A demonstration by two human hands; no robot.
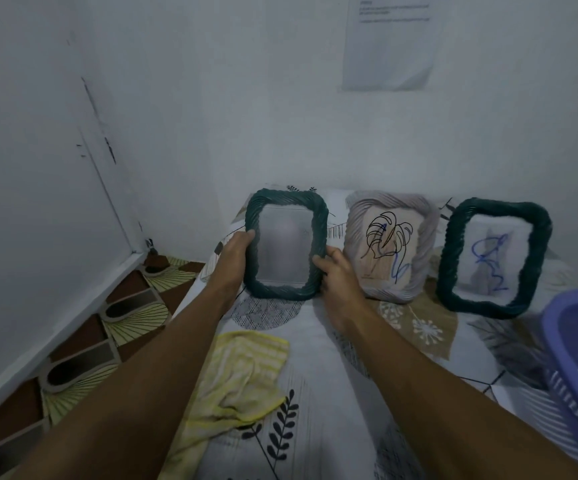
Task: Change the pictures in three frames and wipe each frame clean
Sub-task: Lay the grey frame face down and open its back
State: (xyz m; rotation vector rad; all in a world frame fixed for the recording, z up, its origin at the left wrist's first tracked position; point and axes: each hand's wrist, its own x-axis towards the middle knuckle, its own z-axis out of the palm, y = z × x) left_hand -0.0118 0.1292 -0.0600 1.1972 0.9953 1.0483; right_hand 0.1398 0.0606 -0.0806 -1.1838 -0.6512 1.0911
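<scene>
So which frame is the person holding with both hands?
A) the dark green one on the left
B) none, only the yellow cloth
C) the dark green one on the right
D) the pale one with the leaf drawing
A: the left hand and right hand grip the sides of the left dark green frame.

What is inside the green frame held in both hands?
The green frame holds a pale, hazy pane with only a faint grey smudge; no drawing is legible. The left hand and right hand grip its sides, covering parts of the rim; its back is hidden.
</scene>
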